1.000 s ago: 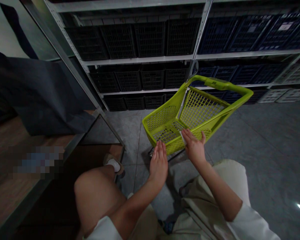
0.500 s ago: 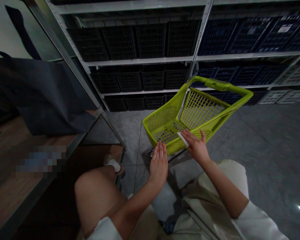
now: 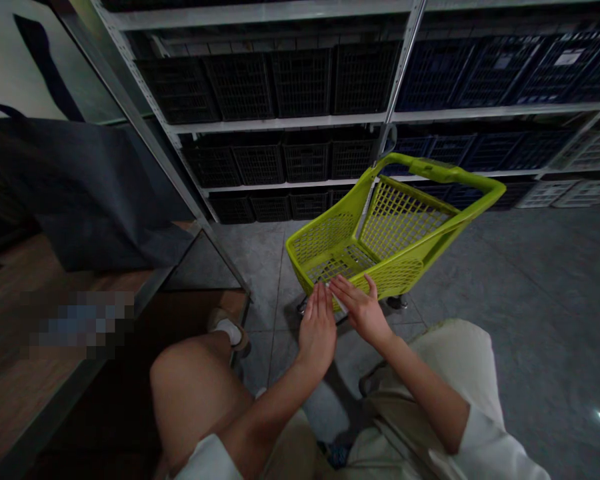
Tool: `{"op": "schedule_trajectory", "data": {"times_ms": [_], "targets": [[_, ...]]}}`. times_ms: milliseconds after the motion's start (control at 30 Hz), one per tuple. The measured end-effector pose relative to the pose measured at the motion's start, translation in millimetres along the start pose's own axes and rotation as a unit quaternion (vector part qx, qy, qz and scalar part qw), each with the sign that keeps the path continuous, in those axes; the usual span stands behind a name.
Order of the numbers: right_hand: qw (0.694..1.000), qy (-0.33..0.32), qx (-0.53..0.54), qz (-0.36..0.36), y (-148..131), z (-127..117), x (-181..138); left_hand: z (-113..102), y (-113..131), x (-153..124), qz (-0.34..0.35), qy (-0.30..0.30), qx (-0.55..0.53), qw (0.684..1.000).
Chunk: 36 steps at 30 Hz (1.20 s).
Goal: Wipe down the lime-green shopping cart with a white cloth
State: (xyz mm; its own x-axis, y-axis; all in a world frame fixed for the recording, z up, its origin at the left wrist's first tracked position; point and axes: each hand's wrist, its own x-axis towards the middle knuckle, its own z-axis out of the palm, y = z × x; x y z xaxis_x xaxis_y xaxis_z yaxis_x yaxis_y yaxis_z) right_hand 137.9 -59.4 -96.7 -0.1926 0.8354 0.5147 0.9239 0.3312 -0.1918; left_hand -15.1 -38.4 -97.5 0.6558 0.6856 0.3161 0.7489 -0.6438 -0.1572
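A yellow-green shopping cart (image 3: pixel 400 275) stands in front of my knees, with its handle at the far right. My left hand (image 3: pixel 319 331) lies at the cart's near left corner, palm down, fingers stretched out side by side. Right beside those fingertips, my right hand (image 3: pixel 364 313) presses a thin white piece (image 3: pixel 340 301) against the near rim. Only a strip of that piece shows under the fingers, so I cannot tell whether it is paper or cloth. The right thumb sticks up, away from the other fingers.
Metal shelves (image 3: pixel 280 122) with rows of black crates (image 3: pixel 300 80) and blue crates (image 3: pixel 433 73) run behind the cart. At left, a dark bag (image 3: pixel 100 193) sits on a wooden bench (image 3: pixel 10 333). Grey tiled floor (image 3: pixel 530 287) spreads to the right.
My right hand has slid left along the cart's near rim with the white piece, up to my left hand. The left hand and the cart have stayed in place.
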Motion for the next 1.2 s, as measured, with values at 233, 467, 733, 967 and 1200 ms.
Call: {"op": "schedule_trajectory", "data": {"times_ms": [233, 467, 733, 967, 1200], "targets": [[0.996, 0.047, -0.058, 0.044, 66, -28, -13, -4, 2, 0, 0.012, -0.016, -0.004, 1.000], [0.986, 0.099, -0.038, 0.128, 5, 7, -11, 2, 8, -2, 0.013, 0.000, 0.021, 1.000], [0.999, 0.008, -0.037, 0.002, 32, -16, -12, 3, 7, -3, 0.002, 0.011, 0.013, 1.000], [0.966, 0.141, -0.098, 0.192, 50, -16, -13, 3, 8, -3, 0.000, 0.006, 0.000, 1.000], [0.995, 0.052, -0.041, 0.077, -14, 3, -12, 0, 7, -4, -0.003, 0.000, 0.014, 1.000]]}}
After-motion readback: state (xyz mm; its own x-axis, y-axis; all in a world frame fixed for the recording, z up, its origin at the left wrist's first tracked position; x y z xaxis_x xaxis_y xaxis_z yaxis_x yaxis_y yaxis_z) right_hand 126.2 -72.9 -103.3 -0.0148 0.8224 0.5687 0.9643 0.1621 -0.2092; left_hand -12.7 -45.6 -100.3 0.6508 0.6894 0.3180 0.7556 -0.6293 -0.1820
